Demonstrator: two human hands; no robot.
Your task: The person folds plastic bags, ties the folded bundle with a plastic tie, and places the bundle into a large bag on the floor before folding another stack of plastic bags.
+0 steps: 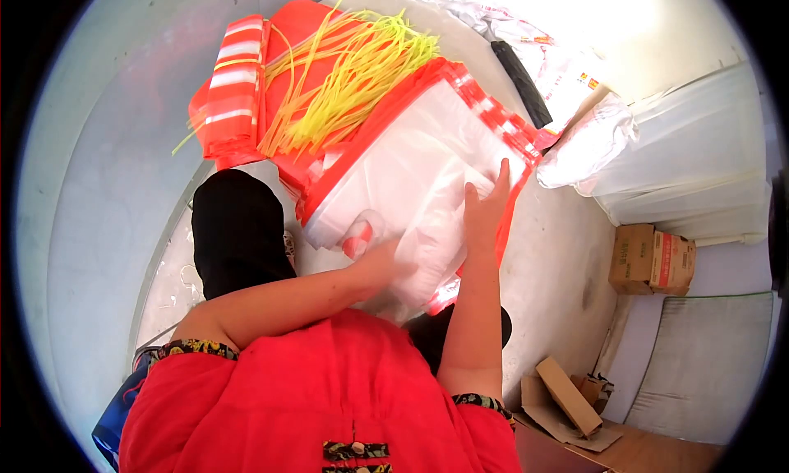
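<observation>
A stack of thin white plastic sheets or bags [394, 156] with orange-red edges lies spread before my knees. My right hand [487, 212] rests on its right side, thumb and a finger spread apart. A crumpled, see-through white fold [436, 247] bulges between my two hands. My left hand [385, 266] reaches in at the lower edge of the stack. Its fingers are smeared and partly hidden by the plastic. Just beyond it, a small red-and-white patch [358, 239] shows. Bright yellow-green strips [362, 83] lie in a loose bunch above the stack.
A folded orange-and-white striped bundle [234, 95] is at the upper left. A black rolled item [522, 83] and white printed sacks [588, 144] lie at the upper right. Cardboard boxes [649, 259] stand by the right wall, with loose cardboard [567, 399] at the lower right.
</observation>
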